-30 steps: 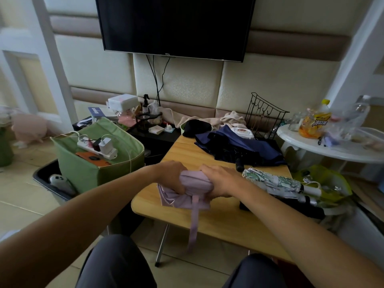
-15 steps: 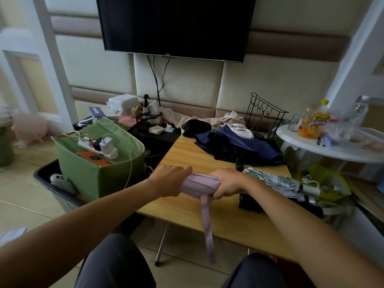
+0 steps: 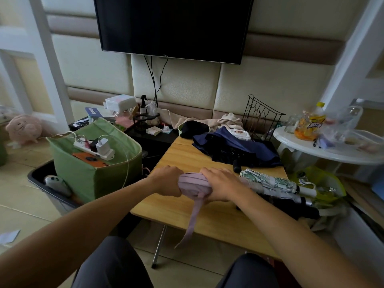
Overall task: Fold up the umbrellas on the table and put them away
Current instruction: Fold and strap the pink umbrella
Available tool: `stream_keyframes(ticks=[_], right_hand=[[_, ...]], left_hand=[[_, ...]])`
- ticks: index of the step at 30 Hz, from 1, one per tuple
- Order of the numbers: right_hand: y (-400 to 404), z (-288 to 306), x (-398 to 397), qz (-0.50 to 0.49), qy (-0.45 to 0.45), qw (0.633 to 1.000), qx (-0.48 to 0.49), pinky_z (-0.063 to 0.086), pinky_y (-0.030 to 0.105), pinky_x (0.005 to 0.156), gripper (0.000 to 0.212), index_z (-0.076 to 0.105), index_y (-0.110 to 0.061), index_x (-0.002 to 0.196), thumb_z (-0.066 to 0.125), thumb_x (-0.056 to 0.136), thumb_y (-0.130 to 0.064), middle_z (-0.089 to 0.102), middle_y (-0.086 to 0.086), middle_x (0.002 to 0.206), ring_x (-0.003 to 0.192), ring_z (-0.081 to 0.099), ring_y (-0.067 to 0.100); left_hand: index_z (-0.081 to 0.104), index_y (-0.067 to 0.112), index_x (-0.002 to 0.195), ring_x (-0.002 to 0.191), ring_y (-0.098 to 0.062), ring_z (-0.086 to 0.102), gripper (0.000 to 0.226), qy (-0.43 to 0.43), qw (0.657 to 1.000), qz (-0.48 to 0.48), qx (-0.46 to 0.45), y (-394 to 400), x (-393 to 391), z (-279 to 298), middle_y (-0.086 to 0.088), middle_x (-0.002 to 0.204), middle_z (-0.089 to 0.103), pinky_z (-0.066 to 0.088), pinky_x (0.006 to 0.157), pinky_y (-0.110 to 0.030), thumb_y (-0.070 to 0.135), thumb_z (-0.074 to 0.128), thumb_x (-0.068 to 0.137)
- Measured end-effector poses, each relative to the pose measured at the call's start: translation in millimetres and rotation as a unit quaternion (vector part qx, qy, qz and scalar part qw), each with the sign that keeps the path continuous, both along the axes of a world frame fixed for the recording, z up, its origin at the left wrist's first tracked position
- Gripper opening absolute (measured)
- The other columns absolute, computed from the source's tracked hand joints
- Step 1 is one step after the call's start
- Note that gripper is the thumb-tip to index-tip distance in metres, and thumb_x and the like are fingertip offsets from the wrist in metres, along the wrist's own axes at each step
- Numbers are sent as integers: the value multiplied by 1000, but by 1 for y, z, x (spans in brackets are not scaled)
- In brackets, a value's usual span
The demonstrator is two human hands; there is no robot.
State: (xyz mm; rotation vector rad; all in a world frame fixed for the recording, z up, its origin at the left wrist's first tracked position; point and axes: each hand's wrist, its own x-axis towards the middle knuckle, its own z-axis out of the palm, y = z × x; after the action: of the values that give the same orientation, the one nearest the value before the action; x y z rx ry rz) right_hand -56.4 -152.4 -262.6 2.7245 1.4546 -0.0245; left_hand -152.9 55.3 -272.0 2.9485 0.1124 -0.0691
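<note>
"tcl" readable on the lower bezel of the wall television [image 3: 172, 26]; yellow-capped bottle [image 3: 311, 123] on the white round side table [image 3: 332, 154] with bright lettering too blurred to read; blue box [image 3: 92, 112] behind the green bag [image 3: 93, 163] with white writing, not legible.

lilac folded umbrella [image 3: 194, 183] held over the near left part of the wooden table [image 3: 187, 217], grasped at both ends: left hand [image 3: 169, 180] curled round its left end, right hand [image 3: 221, 185] wrapped over its right end, fingers bent around the fabric. loose strap [image 3: 192, 221] hanging down past the near table edge.

patterned white-green umbrella [image 3: 270, 181] just right of the right hand, a black umbrella [image 3: 297, 210] beside it by the right table edge. navy umbrella [image 3: 239, 150], unfolded and crumpled, at the far side. bare wood between the lilac bundle and the navy one, and along the near edge.

compared with half a second back: hands closer together on the bundle, less lilac fabric showing between them, strap swung slightly leftward.
</note>
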Motion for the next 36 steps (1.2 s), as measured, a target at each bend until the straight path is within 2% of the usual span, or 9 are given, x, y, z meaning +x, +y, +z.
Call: stream_keyframes(ticks=[4,7,10,13,18,23,26,31,36], right_hand=[[0,-5,-5,9,-68,996,62,36,37,71,37,44,-23,106,71,85,-36,61,4,107,99,60,31],[0,2,-10,7,-20,999,41,34,33,67,35,50,-29,93,74,83,-52,59,-3,92,80,55,22],[3,1,-9,-3,11,1000,18,42,33,65,38,60,-28,91,76,77,-60,62,-6,88,79,57,20],[3,4,-1,-21,68,997,-19,56,39,69,36,65,-25,86,80,70,-54,67,-6,85,79,64,20],[3,4,9,-5,184,979,-88,55,39,68,20,70,-20,84,84,72,-28,73,4,85,70,63,17],[3,-1,-3,-21,51,997,-50,51,42,83,40,53,-28,103,81,78,-39,61,-2,106,95,60,23],[2,-15,-2,-1,21,999,-31,37,45,106,62,41,-34,126,80,78,-40,53,-3,128,122,49,22],[-3,-4,3,1,167,980,-103,18,47,121,102,12,-35,162,78,84,-44,27,1,158,146,22,26],[-8,16,18,-5,398,915,-61,41,26,110,93,15,-27,164,72,91,-23,28,3,160,140,38,19]], left_hand=[[73,9,89,62,-26,71,31,68,979,12,-190,0,-7,1,-9,73,75,58,57,-34,25,74,62],[72,4,103,66,-23,70,35,162,953,30,-256,0,-9,5,-11,83,75,60,66,-38,13,77,70],[69,14,107,85,-22,66,40,146,983,-5,-115,-2,-8,4,-5,101,73,57,82,-40,30,77,70],[57,24,114,89,-18,61,44,-3,997,0,79,-11,-15,-9,2,103,64,56,82,-37,39,74,76],[58,24,109,84,-17,64,31,-80,994,-13,67,-21,-22,-25,5,97,67,47,66,-26,38,67,83],[66,24,92,75,-16,64,26,-49,998,26,-9,-16,-16,-30,5,86,69,47,58,-25,43,72,75],[68,22,95,78,-18,66,31,-33,998,37,-30,-14,-13,-34,2,89,71,48,61,-26,46,73,77],[66,24,99,82,-18,66,34,-48,997,44,33,-12,-11,-40,3,94,70,54,66,-30,53,69,81],[63,27,92,78,-19,65,23,-79,994,45,54,-12,-13,-37,4,89,68,49,59,-28,43,68,77]])
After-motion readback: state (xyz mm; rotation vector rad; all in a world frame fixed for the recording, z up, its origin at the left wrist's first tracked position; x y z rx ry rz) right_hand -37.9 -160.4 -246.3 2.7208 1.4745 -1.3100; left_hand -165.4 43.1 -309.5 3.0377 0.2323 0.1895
